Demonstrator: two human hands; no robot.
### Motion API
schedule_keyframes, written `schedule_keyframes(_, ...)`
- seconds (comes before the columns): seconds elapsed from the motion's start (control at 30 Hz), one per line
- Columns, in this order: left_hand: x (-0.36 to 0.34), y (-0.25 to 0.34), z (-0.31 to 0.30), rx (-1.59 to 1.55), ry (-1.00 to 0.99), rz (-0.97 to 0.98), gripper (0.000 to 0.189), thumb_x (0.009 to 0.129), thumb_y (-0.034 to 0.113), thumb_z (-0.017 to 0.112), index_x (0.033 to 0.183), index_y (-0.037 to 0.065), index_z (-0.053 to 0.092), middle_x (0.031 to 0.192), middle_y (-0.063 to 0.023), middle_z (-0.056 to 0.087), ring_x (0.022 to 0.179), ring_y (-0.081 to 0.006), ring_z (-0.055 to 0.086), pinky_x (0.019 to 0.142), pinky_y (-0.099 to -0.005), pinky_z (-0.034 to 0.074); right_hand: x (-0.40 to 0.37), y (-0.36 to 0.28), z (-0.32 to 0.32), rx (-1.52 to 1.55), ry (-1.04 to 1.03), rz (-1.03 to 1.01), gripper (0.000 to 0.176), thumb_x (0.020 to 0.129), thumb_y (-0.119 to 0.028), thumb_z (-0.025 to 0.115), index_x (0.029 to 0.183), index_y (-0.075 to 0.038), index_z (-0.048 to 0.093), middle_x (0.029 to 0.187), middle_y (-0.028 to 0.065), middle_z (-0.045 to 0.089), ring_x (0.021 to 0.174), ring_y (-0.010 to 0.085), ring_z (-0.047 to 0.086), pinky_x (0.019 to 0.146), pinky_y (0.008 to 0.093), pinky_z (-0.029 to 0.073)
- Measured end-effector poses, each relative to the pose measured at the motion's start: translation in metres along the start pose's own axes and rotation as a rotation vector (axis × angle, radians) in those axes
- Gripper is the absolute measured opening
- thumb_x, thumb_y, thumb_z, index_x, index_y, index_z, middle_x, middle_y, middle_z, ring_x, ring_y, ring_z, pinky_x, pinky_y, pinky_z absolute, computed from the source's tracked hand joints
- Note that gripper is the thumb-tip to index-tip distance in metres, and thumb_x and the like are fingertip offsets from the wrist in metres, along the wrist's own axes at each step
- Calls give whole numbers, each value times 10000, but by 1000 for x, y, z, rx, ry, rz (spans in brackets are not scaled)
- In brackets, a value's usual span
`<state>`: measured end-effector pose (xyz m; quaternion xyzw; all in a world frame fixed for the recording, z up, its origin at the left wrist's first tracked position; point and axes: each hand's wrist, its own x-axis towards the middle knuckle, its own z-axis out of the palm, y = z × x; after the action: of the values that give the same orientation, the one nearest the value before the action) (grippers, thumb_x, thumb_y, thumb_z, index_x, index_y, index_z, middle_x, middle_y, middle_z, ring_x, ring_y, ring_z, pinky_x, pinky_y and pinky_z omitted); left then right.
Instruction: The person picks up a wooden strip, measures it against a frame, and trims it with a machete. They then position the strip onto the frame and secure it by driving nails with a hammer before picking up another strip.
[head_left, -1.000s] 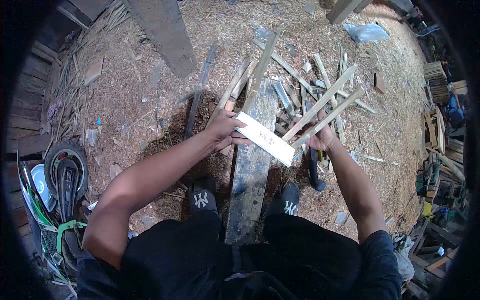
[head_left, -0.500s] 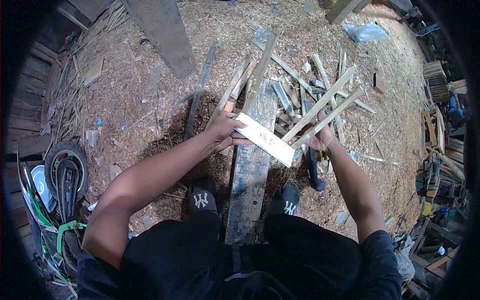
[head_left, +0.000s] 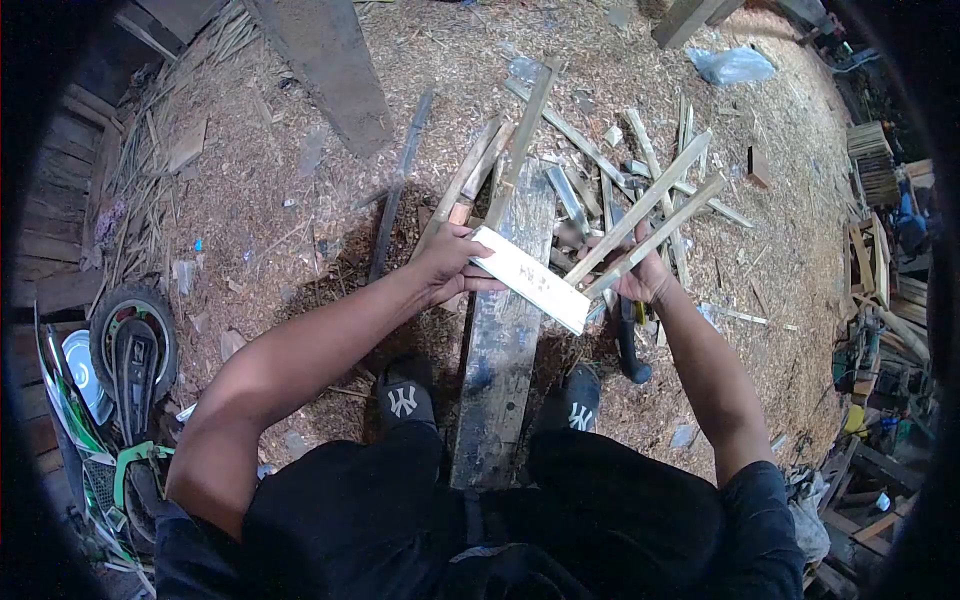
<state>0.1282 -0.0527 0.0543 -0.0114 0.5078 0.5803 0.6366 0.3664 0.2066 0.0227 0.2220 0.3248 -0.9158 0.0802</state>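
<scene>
My left hand grips the upper left end of a white board with dark marks on its face. The board slants down to the right above a long worn plank. My right hand is closed around the lower parts of two thin wooden strips, which fan out up and to the right. Their lower ends meet the right end of the board. Below my right hand is a tool with a dark handle; its upper part is hidden.
More wooden strips lie around the plank's far end. A wide wooden post stands at the upper left. A toy-like green and black bike is at the left, scrap wood at the right, and a plastic bag farther back.
</scene>
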Motion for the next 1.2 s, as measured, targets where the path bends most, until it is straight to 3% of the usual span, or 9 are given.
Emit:
schedule_keyframes(0.53, 3, -1, 0, 2, 49, -5, 338, 892, -22, 581, 1207, -119, 505, 1156, -266, 632, 1029, -414, 686, 827, -544, 632, 1, 1, -7, -6, -11, 7, 1058, 828, -855, 321, 1334, 52, 526, 1329, 199, 554, 1248, 366, 551, 1031, 505, 502)
schedule_keyframes(0.6, 6, -1, -2, -86, 19, -32, 497, 900, -82, 548, 1271, -12, 225, 1226, -291, 501, 1020, -479, 661, 795, -626, 617, 2, 1, -6, 11, -20, 12, 1060, 829, -853, 321, 1336, 56, 523, 1327, 201, 556, 1248, 366, 551, 1033, 503, 501)
schedule_keyframes(0.73, 2, 1, 1, -98, 6, -39, 500, 895, -86, 552, 1268, -13, 228, 1225, -290, 502, 1024, -478, 660, 797, -626, 616, 2, 0, -7, 25, -37, 22, 1062, 832, -849, 323, 1339, 63, 517, 1316, 203, 563, 1246, 362, 554, 1035, 492, 502)
schedule_keyframes(0.8, -2, 1, 6, 7, 65, -1, 343, 890, -21, 581, 1211, -116, 510, 1157, -263, 634, 1032, -401, 689, 841, -538, 628, 2, 1, -7, 18, -31, 15, 1064, 831, -850, 325, 1339, 64, 516, 1308, 203, 568, 1241, 360, 558, 1033, 488, 505)
schedule_keyframes(1.13, 3, -2, -1, -4, 53, -10, 357, 893, -10, 584, 1228, -107, 509, 1171, -257, 630, 1040, -400, 686, 845, -534, 626, 0, 0, 1, -10, -8, 2, 1054, 820, -855, 363, 1314, 58, 542, 1255, 196, 600, 1200, 341, 586, 1019, 483, 513)
schedule_keyframes(1.2, 9, -2, -8, -135, -67, -51, 504, 893, -82, 556, 1270, -7, 231, 1230, -293, 505, 1034, -478, 656, 812, -631, 609, 1, 0, 0, -12, -17, 2, 1054, 815, -859, 365, 1313, 53, 545, 1260, 195, 598, 1198, 340, 588, 1021, 483, 512)
